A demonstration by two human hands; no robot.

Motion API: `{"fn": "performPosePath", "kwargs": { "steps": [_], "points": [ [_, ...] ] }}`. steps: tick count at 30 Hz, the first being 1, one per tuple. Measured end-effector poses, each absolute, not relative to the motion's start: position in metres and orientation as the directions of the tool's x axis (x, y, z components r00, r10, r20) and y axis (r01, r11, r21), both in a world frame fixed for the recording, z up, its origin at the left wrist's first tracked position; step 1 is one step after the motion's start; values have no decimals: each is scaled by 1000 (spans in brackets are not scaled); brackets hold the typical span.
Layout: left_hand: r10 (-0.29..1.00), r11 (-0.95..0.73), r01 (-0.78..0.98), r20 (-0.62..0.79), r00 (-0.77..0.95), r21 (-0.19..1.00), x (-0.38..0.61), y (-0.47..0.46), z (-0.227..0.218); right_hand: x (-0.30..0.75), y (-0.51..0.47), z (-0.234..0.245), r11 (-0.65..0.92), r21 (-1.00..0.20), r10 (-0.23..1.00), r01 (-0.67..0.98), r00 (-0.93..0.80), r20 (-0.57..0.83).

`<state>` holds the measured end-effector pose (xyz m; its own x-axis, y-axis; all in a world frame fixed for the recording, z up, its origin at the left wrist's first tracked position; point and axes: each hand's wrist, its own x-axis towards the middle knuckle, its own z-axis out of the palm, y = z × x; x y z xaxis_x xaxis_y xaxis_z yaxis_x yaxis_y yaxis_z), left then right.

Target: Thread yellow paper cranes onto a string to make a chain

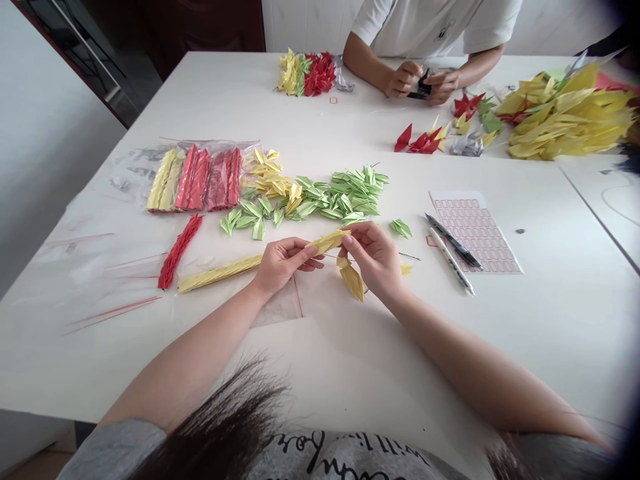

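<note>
My left hand [284, 264] is closed around the near end of a long string of yellow paper cranes [220, 272] that lies on the white table [350, 360]. My right hand [374, 259] pinches the string's tip and holds a loose yellow crane [353, 280] that hangs below the fingers. A thin thread or needle [410, 256] pokes out to the right of this hand. A red crane string [179, 249] lies to the left.
Green cranes [345, 193] are scattered behind my hands, beside bagged red and yellow strings [195, 179]. Two pens [453, 248] and a sticker sheet [475, 230] lie at right. Across the table another person's hands [423, 81] work among more cranes; a yellow heap [565, 117] sits far right.
</note>
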<state>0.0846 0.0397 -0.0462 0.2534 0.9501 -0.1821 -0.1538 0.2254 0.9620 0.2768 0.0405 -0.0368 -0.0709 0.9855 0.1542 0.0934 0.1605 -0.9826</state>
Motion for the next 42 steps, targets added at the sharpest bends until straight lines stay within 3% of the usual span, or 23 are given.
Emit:
{"fn": "performPosePath", "kwargs": {
  "steps": [5, 22, 29, 33, 42],
  "points": [
    [960, 220, -199, -176, 217, 955, 87, 38, -47, 278, 41, -42, 217, -970, 976, 105, -15, 217],
    [957, 247, -182, -211, 197, 952, 87, 38, -45, 272, 36, -36, 104, -994, 995, 13, -12, 104],
    [951, 244, -180, -200, 235, 953, 86, 39, -45, 269, 35, -40, 63, -997, 990, -36, -125, 67],
    [952, 252, -166, -213, 219, 953, 85, 40, -45, 269, 34, -40, 104, -992, 981, -78, -155, 115],
    [948, 260, -142, -225, 225, 955, 84, 40, -42, 276, 36, -38, 275, -961, 961, 42, -26, 274]
  ]
}}
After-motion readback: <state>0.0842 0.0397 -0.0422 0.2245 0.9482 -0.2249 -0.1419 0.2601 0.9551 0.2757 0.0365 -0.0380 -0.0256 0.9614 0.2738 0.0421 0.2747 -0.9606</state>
